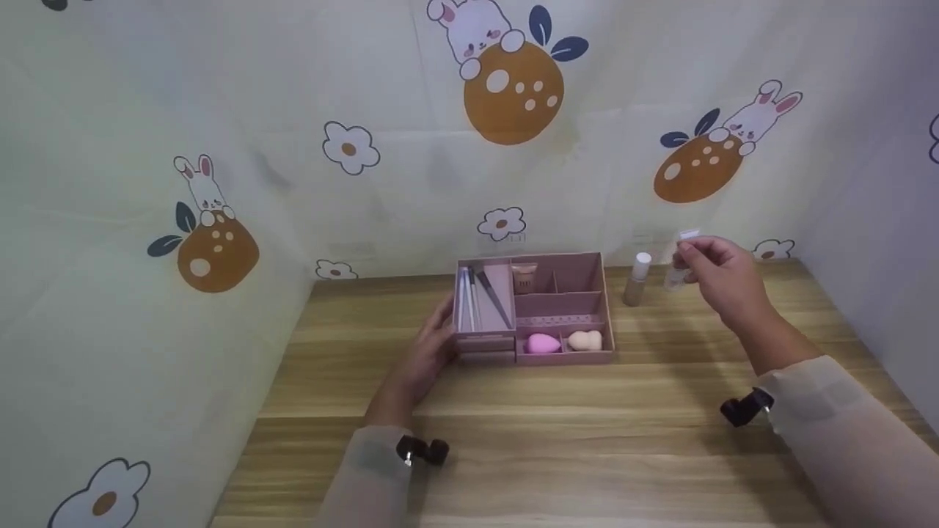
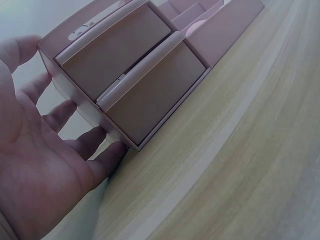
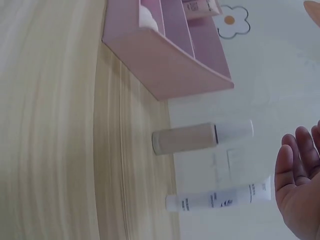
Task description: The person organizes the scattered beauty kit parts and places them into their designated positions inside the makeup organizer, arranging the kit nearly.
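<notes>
My left hand (image 1: pixel 433 352) rests its fingertips against the left side of a pink makeup organizer (image 1: pixel 607 323); the left wrist view shows its fingers (image 2: pixel 60 115) spread along that side, beside two drawers (image 2: pixel 155 90). Over to the right, my right hand (image 1: pixel 730 282) is by the top end of a white squeeze tube (image 3: pixel 220 199), which stands on its cap. In the right wrist view the loosely bent fingers (image 3: pixel 285 167) appear just apart from the tube. Left of the tube stands a foundation bottle (image 3: pixel 185 139) with a white cap.
Makeup brushes (image 1: pixel 473 297) lie on the organizer's top left. Its compartments hold a BB cream tube (image 1: pixel 525 279), a pink sponge (image 1: pixel 543 343) and a beige sponge (image 1: pixel 585 341). A patterned cloth (image 1: pixel 411 198) hangs behind the wooden table (image 1: pixel 557 440).
</notes>
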The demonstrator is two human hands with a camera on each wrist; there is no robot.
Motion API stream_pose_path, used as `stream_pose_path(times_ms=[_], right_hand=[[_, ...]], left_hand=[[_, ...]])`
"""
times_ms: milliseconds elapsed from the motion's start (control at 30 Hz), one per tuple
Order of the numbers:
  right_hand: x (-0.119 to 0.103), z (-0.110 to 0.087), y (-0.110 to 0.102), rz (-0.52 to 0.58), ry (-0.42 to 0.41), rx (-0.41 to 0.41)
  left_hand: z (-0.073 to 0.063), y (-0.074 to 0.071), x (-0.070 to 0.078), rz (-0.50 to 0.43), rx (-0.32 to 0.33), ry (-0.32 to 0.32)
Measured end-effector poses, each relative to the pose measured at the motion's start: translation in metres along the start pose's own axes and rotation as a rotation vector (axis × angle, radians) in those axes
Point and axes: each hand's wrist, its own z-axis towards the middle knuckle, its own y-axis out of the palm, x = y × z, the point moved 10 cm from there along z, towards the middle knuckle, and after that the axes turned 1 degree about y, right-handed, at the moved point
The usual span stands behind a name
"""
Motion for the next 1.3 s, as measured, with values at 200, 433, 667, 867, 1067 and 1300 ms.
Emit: stream_pose_path(times_ms=[200,433,667,867,1067,1300], right_hand=[[0.017,0.013,-0.021,0.015,0.067,0.058],[0.036,0.027,-0.033,0.012,0.143,0.076],[0.048,0.041,-0.033,-0.02,0.166,0.068],[0.059,0.049,-0.027,0.006,0.202,0.049],[0.063,0.055,-0.021,0.002,0.23,0.023],[0.065,0.06,-0.011,0.033,0.254,-0.029]], left_hand=[[0.002,0.002,0.002,-0.028,-0.011,0.037],[0.001,0.002,0.001,-0.025,-0.005,0.032],[0.0,0.001,0.002,-0.029,0.0,0.025],[-0.001,0.002,0.002,-0.023,-0.006,0.017],[0.0,0.002,0.002,-0.006,0.001,0.006],[-0.001,0.003,0.003,0.012,-0.004,0.005]])
